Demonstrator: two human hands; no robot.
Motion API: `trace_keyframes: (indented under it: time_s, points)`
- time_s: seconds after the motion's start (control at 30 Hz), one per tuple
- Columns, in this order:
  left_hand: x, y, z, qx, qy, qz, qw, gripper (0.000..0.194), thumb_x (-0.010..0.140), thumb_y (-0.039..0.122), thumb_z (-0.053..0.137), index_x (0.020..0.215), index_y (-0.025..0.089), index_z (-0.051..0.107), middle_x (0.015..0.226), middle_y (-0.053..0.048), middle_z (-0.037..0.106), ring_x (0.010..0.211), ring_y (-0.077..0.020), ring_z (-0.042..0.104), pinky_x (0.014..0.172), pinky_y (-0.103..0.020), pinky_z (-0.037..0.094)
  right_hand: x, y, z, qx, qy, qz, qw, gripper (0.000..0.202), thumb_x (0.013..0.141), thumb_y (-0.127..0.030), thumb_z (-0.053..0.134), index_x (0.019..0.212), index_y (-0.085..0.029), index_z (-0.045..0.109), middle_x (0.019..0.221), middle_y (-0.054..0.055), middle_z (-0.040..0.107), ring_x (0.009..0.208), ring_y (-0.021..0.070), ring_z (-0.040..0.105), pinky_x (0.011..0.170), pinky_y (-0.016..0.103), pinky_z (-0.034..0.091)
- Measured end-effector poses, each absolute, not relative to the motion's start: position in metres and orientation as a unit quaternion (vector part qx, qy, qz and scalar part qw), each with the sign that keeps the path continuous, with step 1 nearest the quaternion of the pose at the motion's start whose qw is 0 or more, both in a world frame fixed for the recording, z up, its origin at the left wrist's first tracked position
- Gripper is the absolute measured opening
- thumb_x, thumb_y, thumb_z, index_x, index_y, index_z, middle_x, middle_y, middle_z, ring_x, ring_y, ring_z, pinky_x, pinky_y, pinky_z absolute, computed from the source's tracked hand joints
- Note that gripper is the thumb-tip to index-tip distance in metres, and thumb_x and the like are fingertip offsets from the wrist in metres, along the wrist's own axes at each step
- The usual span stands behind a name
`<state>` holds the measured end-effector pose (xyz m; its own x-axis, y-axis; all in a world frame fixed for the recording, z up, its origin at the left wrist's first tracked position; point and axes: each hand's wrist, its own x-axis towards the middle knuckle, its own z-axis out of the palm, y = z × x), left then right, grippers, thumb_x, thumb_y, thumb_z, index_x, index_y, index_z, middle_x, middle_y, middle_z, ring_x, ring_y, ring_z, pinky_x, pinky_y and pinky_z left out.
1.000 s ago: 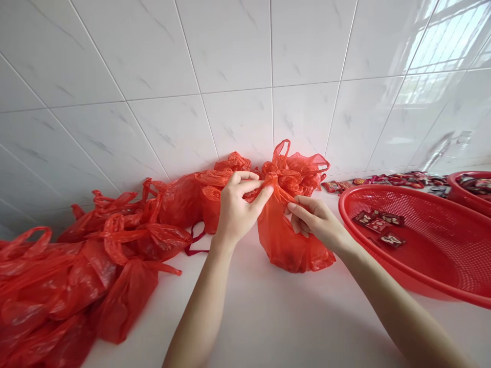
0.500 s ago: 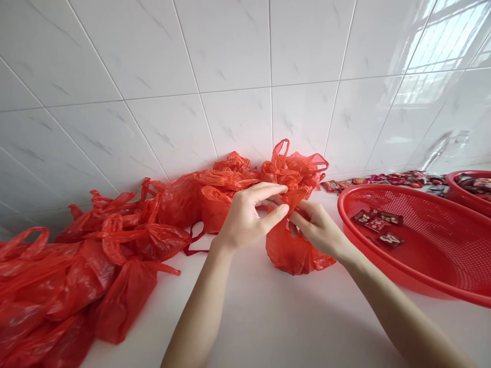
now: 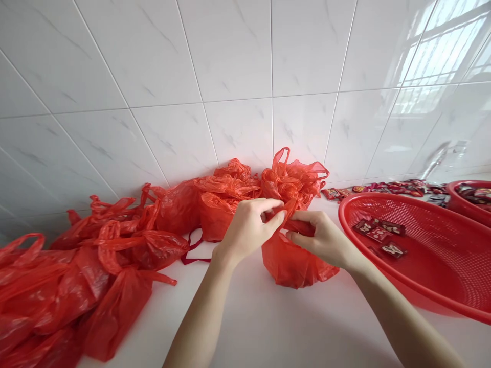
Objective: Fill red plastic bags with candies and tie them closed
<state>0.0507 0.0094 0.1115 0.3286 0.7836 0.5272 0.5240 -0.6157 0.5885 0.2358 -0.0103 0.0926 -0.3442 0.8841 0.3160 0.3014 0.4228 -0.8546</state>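
A filled red plastic bag (image 3: 295,263) stands on the white counter, gathered at its top between my two hands. My left hand (image 3: 255,220) pinches the twisted neck from the left, thumb and fingers closed on the plastic. From the right, my right hand (image 3: 320,235) grips the same neck with thumb and index finger. The bag's lower part bulges below my fingers, and what it contains is hidden. Just behind it, another red bag (image 3: 282,179) has its loop handles sticking up.
Tied red bags (image 3: 126,301) are heaped along the left. A red perforated basket (image 3: 422,214) at right holds several small dark packets (image 3: 383,230); a second red basket (image 3: 456,199) stands beyond. More packets (image 3: 406,188) lie by the tiled wall (image 3: 238,61). A dark red strap (image 3: 192,259) lies left of my hands.
My fingers have closed more tightly around the bag's top, whose loose plastic is now drawn into a twisted neck. The view has tilted slightly upward.
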Motion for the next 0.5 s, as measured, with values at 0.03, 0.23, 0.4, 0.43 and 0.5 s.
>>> trace_keyframes:
  time_s: [0.03, 0.23, 0.4, 0.43, 0.5]
  points:
    - [0.0509, 0.0096, 0.1113, 0.789, 0.417, 0.419, 0.169, 0.019, 0.089, 0.032, 0.065, 0.101, 0.022, 0.077, 0.067, 0.002, 0.064, 0.058, -0.0134, 0.054, 0.059, -0.027, 0.047, 0.2358, -0.0108, 0.0928, -0.41, -0.735, 0.357, 0.405, 0.011, 0.08, -0.017, 0.058, 0.07, -0.019, 0.061, 0.062, -0.004, 0.048, 0.056, 0.0105, 0.039, 0.051, 0.025, 0.033]
    - [0.0512, 0.0118, 0.11, 0.801, 0.402, 0.399, 0.194, 0.044, 0.095, 0.042, 0.058, 0.057, 0.02, 0.056, 0.057, 0.002, 0.049, 0.056, -0.0129, 0.044, 0.054, -0.028, 0.035, 0.2388, -0.0115, 0.0927, -0.423, -0.733, 0.353, 0.399, 0.013, 0.08, -0.017, 0.059, 0.08, -0.019, 0.072, 0.074, 0.0, 0.067, 0.069, 0.0169, 0.059, 0.063, 0.029, 0.047]
    - [0.0503, 0.0123, 0.1088, 0.796, 0.414, 0.347, 0.273, 0.058, 0.093, 0.052, 0.059, 0.051, 0.019, 0.038, 0.055, 0.003, 0.031, 0.054, -0.0107, 0.03, 0.051, -0.029, 0.024, 0.243, -0.0106, 0.095, -0.428, -0.732, 0.32, 0.422, 0.012, 0.078, -0.016, 0.062, 0.084, -0.019, 0.072, 0.081, 0.002, 0.073, 0.075, 0.0192, 0.064, 0.072, 0.033, 0.051]
    - [0.0502, 0.0127, 0.1087, 0.799, 0.409, 0.328, 0.294, 0.054, 0.091, 0.053, 0.061, 0.052, 0.019, 0.045, 0.056, 0.003, 0.034, 0.055, -0.0109, 0.032, 0.051, -0.029, 0.024, 0.2436, -0.0103, 0.0955, -0.427, -0.732, 0.318, 0.425, 0.011, 0.078, -0.016, 0.062, 0.083, -0.019, 0.071, 0.079, 0.002, 0.073, 0.074, 0.0189, 0.064, 0.071, 0.033, 0.051]
    - [0.0502, 0.0142, 0.1086, 0.801, 0.396, 0.296, 0.338, 0.047, 0.089, 0.054, 0.064, 0.058, 0.018, 0.058, 0.057, 0.003, 0.04, 0.055, -0.011, 0.034, 0.051, -0.029, 0.024, 0.2447, -0.0095, 0.0962, -0.419, -0.733, 0.324, 0.427, 0.009, 0.079, -0.015, 0.06, 0.081, -0.019, 0.068, 0.078, 0.002, 0.072, 0.074, 0.0188, 0.065, 0.071, 0.032, 0.052]
